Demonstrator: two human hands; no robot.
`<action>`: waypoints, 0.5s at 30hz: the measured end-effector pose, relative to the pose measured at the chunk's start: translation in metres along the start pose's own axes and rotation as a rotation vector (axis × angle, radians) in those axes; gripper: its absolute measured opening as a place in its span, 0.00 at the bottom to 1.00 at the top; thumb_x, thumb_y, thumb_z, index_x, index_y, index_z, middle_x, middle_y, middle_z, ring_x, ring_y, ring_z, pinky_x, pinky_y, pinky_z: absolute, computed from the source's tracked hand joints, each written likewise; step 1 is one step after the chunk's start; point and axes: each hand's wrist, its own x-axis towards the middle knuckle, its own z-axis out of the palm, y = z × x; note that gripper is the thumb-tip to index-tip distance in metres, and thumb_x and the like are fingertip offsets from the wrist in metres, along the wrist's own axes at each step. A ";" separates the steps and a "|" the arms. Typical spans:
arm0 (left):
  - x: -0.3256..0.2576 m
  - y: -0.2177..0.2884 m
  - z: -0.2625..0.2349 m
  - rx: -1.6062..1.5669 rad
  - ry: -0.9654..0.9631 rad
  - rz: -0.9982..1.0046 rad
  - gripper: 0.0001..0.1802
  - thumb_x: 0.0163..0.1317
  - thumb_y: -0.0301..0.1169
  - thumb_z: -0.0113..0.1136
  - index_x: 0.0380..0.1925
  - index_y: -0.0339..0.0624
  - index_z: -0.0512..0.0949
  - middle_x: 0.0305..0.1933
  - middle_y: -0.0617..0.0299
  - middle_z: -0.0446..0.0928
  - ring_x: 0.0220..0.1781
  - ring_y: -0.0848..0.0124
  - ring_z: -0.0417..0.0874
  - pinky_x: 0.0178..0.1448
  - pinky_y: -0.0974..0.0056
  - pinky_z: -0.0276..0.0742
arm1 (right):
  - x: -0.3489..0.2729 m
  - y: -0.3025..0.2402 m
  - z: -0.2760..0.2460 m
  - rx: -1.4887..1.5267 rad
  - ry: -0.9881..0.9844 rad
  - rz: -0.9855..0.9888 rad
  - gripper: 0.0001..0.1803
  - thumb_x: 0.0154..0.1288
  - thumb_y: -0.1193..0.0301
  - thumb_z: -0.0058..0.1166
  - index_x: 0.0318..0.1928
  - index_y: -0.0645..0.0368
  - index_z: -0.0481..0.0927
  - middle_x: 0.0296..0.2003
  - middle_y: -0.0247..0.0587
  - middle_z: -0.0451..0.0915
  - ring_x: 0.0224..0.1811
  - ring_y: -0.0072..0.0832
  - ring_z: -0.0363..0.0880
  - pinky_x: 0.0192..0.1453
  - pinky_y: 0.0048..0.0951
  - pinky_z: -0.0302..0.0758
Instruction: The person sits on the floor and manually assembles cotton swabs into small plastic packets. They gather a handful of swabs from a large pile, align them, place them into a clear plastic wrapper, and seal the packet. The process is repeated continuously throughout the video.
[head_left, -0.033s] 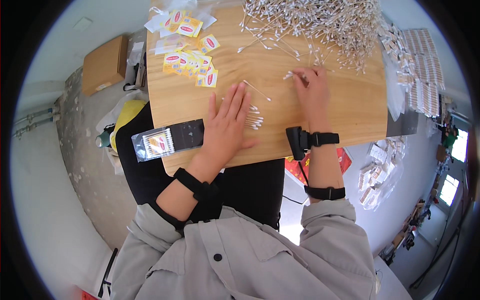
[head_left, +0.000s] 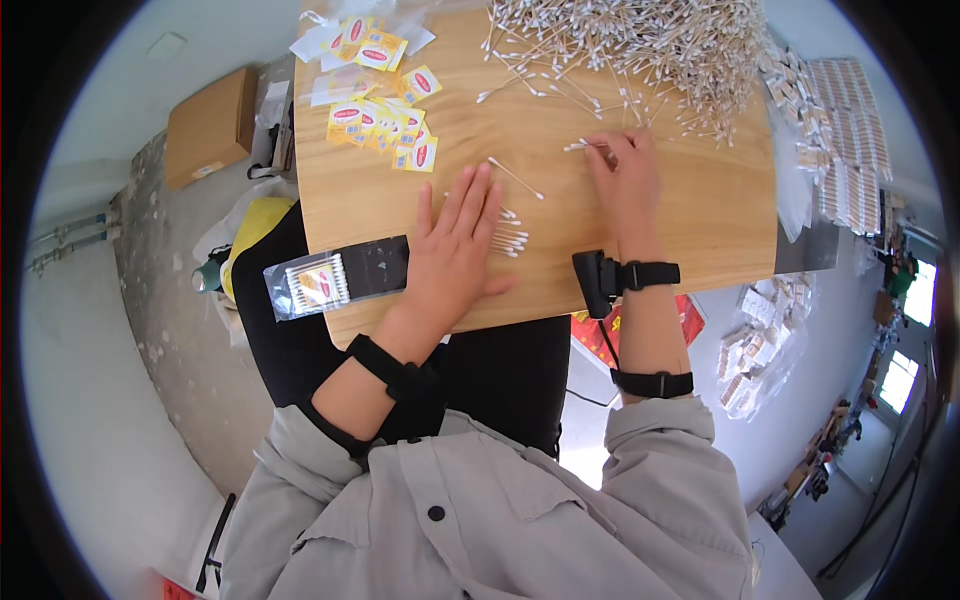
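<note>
One bundle [head_left: 318, 284] sits packed in a pouch [head_left: 278, 292] at the tabletop's [head_left: 450, 110] eight o'clock; the large pile [head_left: 640, 50] at one o'clock is unpacked. The left hand [head_left: 450, 245] lies flat, fingers straight, over a few swabs [head_left: 512, 240]; the right hand's [head_left: 622, 170] grip is narrow, seemingly pinching more. The swabs look thin, pale-stemmed, white-tipped (one lies slanted, apart).

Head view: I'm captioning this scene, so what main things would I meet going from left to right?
Cardboard box → black-and-clear sleeve of cotton swabs → left hand → right hand → bagged packs at right.
</note>
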 end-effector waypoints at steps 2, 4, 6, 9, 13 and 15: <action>-0.005 0.001 0.001 0.008 0.024 0.003 0.64 0.36 0.53 0.76 0.73 0.39 0.57 0.79 0.51 0.52 0.80 0.58 0.51 0.78 0.43 0.46 | 0.001 -0.004 0.002 -0.065 0.018 -0.160 0.06 0.57 0.73 0.63 0.37 0.53 0.85 0.35 0.40 0.77 0.37 0.36 0.79 0.41 0.34 0.77; -0.015 0.005 0.005 -0.016 0.049 -0.033 0.64 0.36 0.53 0.77 0.73 0.39 0.57 0.78 0.51 0.52 0.80 0.58 0.52 0.77 0.43 0.48 | -0.007 -0.021 0.016 0.048 -0.079 -0.132 0.06 0.58 0.71 0.63 0.37 0.54 0.85 0.35 0.39 0.78 0.37 0.36 0.80 0.40 0.34 0.77; -0.022 0.010 0.006 -0.032 0.059 -0.055 0.64 0.35 0.53 0.77 0.73 0.39 0.57 0.78 0.50 0.53 0.79 0.57 0.53 0.76 0.44 0.49 | -0.015 -0.046 0.027 0.141 -0.190 -0.084 0.06 0.60 0.70 0.63 0.38 0.54 0.85 0.35 0.39 0.78 0.37 0.34 0.80 0.40 0.32 0.78; -0.026 0.015 0.006 -0.054 0.083 -0.068 0.64 0.35 0.53 0.77 0.73 0.39 0.57 0.78 0.50 0.53 0.79 0.56 0.54 0.76 0.45 0.49 | -0.025 -0.066 0.028 0.264 -0.272 0.005 0.07 0.64 0.68 0.61 0.41 0.55 0.85 0.34 0.38 0.78 0.38 0.27 0.82 0.40 0.27 0.77; -0.006 0.008 -0.007 -0.077 0.127 -0.035 0.64 0.36 0.53 0.77 0.73 0.39 0.57 0.78 0.51 0.53 0.79 0.57 0.53 0.77 0.45 0.47 | -0.033 -0.043 0.024 0.369 -0.047 0.112 0.08 0.66 0.69 0.58 0.42 0.56 0.85 0.33 0.37 0.78 0.34 0.26 0.79 0.38 0.26 0.74; 0.005 0.001 -0.006 -0.074 0.108 0.013 0.63 0.37 0.53 0.76 0.73 0.39 0.57 0.78 0.53 0.54 0.79 0.58 0.53 0.78 0.45 0.46 | -0.036 -0.040 0.021 0.325 -0.031 0.115 0.08 0.67 0.69 0.57 0.42 0.56 0.85 0.33 0.37 0.78 0.33 0.26 0.77 0.38 0.26 0.73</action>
